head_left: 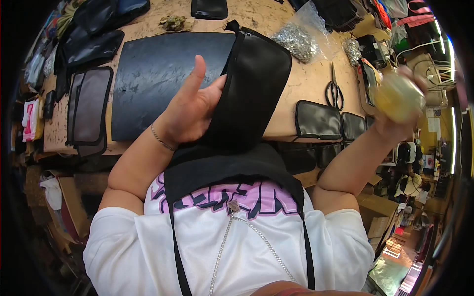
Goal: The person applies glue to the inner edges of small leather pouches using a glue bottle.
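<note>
Two hands — left hand [195, 109], thumb spread, touching a flat black leather-like bag [256, 84] between them, right hand [393, 123] clasping a blurred yellowish round object [402, 101] — bag-steadying, I judge, next calling for firm support.

The black bag [254, 84] is faced in smooth, leather-like material; the dark, faintly glossy sheet [153, 81] is scuffed.

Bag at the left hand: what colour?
The bag is black where it shows; seen best in the head view.
</note>
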### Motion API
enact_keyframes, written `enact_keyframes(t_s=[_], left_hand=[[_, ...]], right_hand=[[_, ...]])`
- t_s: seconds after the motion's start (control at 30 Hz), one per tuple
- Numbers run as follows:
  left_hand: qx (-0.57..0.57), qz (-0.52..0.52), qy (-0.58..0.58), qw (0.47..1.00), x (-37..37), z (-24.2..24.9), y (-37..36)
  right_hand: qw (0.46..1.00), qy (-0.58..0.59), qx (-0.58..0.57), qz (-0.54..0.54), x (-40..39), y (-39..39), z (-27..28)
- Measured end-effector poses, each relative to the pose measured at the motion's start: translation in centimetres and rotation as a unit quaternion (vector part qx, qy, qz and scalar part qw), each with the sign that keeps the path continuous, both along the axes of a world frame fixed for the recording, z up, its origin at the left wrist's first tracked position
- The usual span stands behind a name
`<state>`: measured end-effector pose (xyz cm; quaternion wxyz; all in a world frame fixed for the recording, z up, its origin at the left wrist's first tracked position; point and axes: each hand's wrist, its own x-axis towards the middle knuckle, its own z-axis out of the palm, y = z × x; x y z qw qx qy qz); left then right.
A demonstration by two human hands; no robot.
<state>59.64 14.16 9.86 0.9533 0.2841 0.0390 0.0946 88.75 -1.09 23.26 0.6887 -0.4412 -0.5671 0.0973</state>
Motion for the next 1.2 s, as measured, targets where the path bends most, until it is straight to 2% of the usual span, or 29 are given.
enact_keyframes(t_s=[0.03, 0.07, 0.1, 0.13, 0.17, 0.2, 0.3, 0.63, 0.93, 1.03, 1.13, 1.2], left_hand=[[0.005, -0.001, -0.002, 1.000, 0.1, -0.2, 0.0], [-0.004, -0.008, -0.015, 1.000, 0.2, -0.3, 0.0], [-0.013, -0.016, -0.027, 0.999, 0.3, -0.4, -0.2], [-0.022, -0.022, -0.038, 0.999, 0.4, -0.5, -0.3], [-0.027, -0.027, -0.040, 0.998, 0.5, -0.4, -0.4], [-0.032, -0.032, -0.040, 0.998, 0.5, -0.3, -0.5], [-0.019, -0.035, -0.025, 0.999, 0.4, -0.2, -0.7], [0.018, -0.039, -0.003, 0.999, 0.2, -0.3, -1.1], [0.012, -0.028, 0.021, 0.999, 0.2, 0.2, -1.2], [0.003, -0.019, 0.017, 1.000, 0.2, 0.1, -1.2], [-0.026, -0.017, 0.002, 1.000, 0.2, -0.2, -1.0], [-0.062, -0.018, -0.035, 0.997, 0.2, -0.7, -0.7]], right_hand=[[0.999, -0.014, -0.038, 0.008, 0.5, 0.3, 0.0], [0.970, -0.166, -0.080, -0.161, 0.4, 1.0, -1.1], [0.888, -0.309, -0.118, -0.321, -1.0, 2.0, -2.1], [0.954, -0.163, -0.112, -0.227, -2.2, 2.6, -2.7], [0.987, -0.011, -0.104, -0.125, -3.3, 3.1, -3.2], [0.985, 0.142, -0.092, -0.018, -4.0, 3.4, -3.7], [0.986, 0.065, -0.120, -0.099, -3.4, 4.4, -5.8], [0.987, 0.075, -0.115, -0.080, -2.9, 6.0, -6.8], [0.980, 0.095, -0.161, -0.060, -3.5, 5.6, -7.3], [0.980, 0.071, -0.176, -0.059, -3.8, 5.3, -7.6], [0.968, -0.009, -0.248, -0.041, -4.9, 4.2, -7.1], [0.967, 0.012, -0.255, 0.023, -5.2, 2.9, -6.1]])
